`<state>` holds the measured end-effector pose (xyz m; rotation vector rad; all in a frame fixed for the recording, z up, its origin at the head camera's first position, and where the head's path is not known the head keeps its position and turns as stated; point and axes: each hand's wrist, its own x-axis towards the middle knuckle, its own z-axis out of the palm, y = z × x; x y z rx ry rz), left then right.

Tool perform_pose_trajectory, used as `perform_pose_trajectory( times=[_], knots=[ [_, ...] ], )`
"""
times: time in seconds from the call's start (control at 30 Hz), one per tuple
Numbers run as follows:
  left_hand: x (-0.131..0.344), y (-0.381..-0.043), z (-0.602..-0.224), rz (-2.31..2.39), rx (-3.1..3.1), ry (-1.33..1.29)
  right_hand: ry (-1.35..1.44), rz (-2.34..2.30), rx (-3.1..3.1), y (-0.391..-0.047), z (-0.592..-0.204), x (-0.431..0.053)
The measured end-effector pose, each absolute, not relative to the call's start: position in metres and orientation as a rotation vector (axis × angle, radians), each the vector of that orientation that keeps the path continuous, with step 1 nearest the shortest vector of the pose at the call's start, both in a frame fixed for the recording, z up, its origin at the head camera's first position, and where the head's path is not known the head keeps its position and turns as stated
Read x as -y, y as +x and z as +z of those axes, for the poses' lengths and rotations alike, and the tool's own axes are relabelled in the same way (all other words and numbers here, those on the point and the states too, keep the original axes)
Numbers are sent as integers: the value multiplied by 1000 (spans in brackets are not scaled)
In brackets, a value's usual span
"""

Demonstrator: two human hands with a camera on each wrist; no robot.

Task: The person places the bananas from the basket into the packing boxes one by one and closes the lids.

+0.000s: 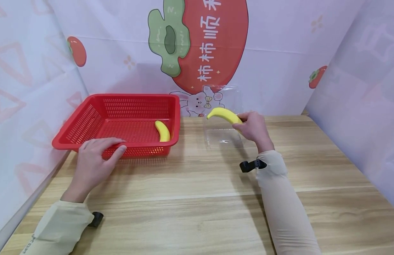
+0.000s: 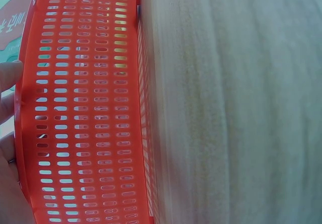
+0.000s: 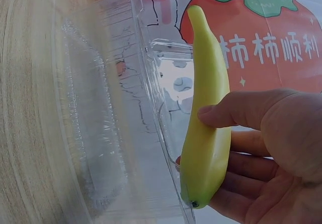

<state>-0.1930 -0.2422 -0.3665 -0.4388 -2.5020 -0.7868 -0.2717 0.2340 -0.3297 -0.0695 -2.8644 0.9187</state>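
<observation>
In the head view, my right hand (image 1: 255,129) holds a yellow banana (image 1: 225,114) by one end, raised in front of a clear plastic clamshell box (image 1: 224,136). The right wrist view has the thumb on one side of the banana (image 3: 205,113) and the fingers behind it; the box (image 3: 95,118) stands with its lid raised. At the left, my left hand (image 1: 94,163) grips the front rim of a red plastic basket (image 1: 142,144). A second banana (image 1: 163,131) lies inside that basket, near its right wall. The left wrist view shows the basket's slotted side (image 2: 90,108) up close.
Basket and box stand toward the back of a wooden table (image 1: 184,205). Behind them hangs a white cloth (image 1: 280,71) printed with a large persimmon and a rabbit. More printed cloth (image 1: 24,88) borders the left side, and another sheet borders the right.
</observation>
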Motion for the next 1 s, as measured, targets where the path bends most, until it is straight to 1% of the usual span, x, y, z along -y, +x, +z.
perform_pose_trajectory(
  times=[0.47,1.0],
  knots=[
    [242,-193,-365,-774,2518,-436,-46,915,2909,-276,-337,-229],
    [243,-195,-368,-776,2502,-444,-119,949,3008,-283,-353,-219]
  ],
)
